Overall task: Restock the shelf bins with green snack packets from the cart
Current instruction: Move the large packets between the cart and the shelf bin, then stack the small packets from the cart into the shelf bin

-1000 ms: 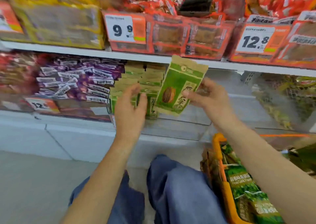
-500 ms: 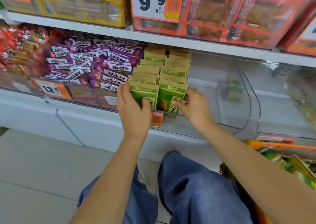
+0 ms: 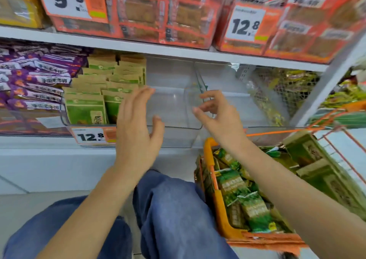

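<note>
I see a white shelf (image 3: 158,50) with red boxes on top and bins under it. A clear bin (image 3: 174,108) sits in the middle of the lower row. Its left part is full of green packets (image 3: 85,110) that stand in two rows. Its right part is bare plastic. Purple packs (image 3: 39,84) fill the bin to the left. An orange cart (image 3: 219,205) stands low on the right, just below the shelf. More green packets (image 3: 239,197) lie piled inside it.

My knees in blue jeans (image 3: 174,215) are at the bottom, between the two arms.

My left hand (image 3: 136,132) is up in front of the bin, just right of the standing packets. Its fingers are straight and spread wide. It holds nothing. My right hand (image 3: 219,118) is up in front of the bin's right end, above the cart. Its fingers are loosely bent and it holds nothing too.

A tag (image 3: 93,137) with 12.8 on it sticks to the front of the bin.
</note>
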Demonstrator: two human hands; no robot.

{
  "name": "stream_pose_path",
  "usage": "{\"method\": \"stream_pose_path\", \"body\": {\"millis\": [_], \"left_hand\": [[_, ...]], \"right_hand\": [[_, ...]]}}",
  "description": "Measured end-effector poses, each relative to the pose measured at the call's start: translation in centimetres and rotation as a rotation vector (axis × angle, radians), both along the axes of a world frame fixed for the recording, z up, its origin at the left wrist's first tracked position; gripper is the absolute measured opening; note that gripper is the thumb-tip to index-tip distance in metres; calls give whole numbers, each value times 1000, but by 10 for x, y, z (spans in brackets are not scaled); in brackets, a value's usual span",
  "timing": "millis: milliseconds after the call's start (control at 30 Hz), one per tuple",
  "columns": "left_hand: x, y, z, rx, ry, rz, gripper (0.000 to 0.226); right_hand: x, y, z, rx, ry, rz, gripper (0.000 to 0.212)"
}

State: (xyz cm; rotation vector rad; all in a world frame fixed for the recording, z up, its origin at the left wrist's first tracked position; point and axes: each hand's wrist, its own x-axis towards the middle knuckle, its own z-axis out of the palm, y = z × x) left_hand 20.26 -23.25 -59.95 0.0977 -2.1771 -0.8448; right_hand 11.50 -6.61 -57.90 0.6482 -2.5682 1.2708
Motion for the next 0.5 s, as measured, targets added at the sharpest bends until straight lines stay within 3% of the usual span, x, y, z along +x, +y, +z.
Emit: {"method": "stream_pose_path", "body": {"millis": [67,133,300,500], "left_hand": [[-5,36,1,-37,-104,-158,43],[-13,68,-6,-81,-207,-280,36],[-27,121,-37,-133,-361,-401,26],[-32,124,-52,-218,-388,-326,28]], "right_hand": [[5,55,5,20,-51,-78,21],[6,101,1,164,-95,-151,13],[14,159,-37,852,-274,-74,29],[29,161,-56,907,-209,-175,68]]}}
